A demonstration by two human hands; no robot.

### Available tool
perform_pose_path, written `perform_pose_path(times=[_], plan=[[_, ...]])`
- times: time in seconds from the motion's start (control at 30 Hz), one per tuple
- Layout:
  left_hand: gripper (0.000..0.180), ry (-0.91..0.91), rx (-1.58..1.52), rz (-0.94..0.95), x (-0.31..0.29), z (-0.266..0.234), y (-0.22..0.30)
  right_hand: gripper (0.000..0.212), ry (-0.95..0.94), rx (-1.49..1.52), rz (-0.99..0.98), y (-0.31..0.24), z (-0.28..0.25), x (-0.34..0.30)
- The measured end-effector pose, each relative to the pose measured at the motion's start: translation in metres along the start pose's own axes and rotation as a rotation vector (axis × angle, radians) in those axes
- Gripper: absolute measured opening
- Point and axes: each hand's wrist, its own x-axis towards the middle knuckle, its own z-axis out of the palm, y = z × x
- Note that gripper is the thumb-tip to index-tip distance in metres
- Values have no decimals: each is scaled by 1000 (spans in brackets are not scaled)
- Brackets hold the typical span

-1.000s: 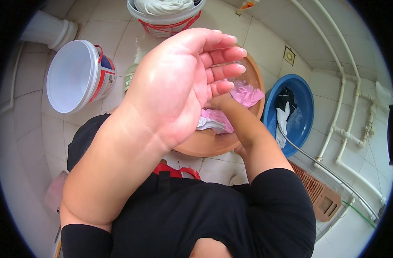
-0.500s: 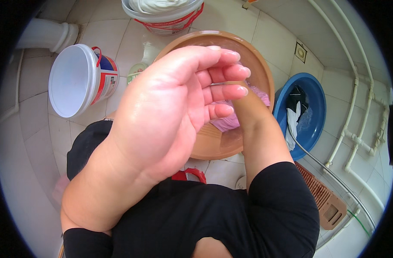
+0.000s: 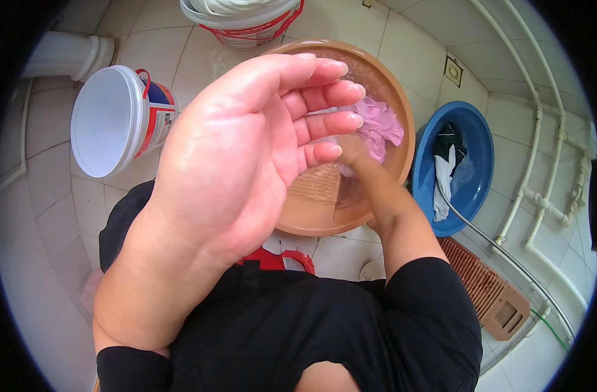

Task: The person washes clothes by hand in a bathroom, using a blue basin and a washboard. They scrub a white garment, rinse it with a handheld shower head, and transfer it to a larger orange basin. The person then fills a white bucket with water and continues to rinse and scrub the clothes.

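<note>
My left hand (image 3: 239,144) is raised close to the view, palm showing and fingers loosely bent with gaps between them; nothing is in it. It covers the left part of a large orange-brown basin (image 3: 406,124). Inside the basin are water, a wet pink cloth (image 3: 382,124) and a ribbed washboard surface (image 3: 311,188). My right arm reaches down into the basin. The right hand (image 3: 352,153) is beside the pink cloth, near the ribbed part, its fingers hidden behind my left hand.
A white bucket (image 3: 102,121) lies tipped at the left. Another bucket (image 3: 246,32) with white cloth stands at the back. On the right are a blue tub (image 3: 481,163) with dark and white clothes, a hose (image 3: 501,258), a brown washboard (image 3: 481,281) and wall pipes (image 3: 533,157).
My right hand has shifted left within the basin, and more of the pink cloth shows to its upper right. The left hand has moved slightly left and up, still raised with nothing in it.
</note>
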Motion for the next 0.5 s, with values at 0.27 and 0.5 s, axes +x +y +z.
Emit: perform_pose_path(times=[0.27,0.5], plan=[[32,23,32,16,3,4,1,55,7,269,464,27,-18,61],[32,41,18,3,7,1,-2,52,167,322,516,36,7,66]])
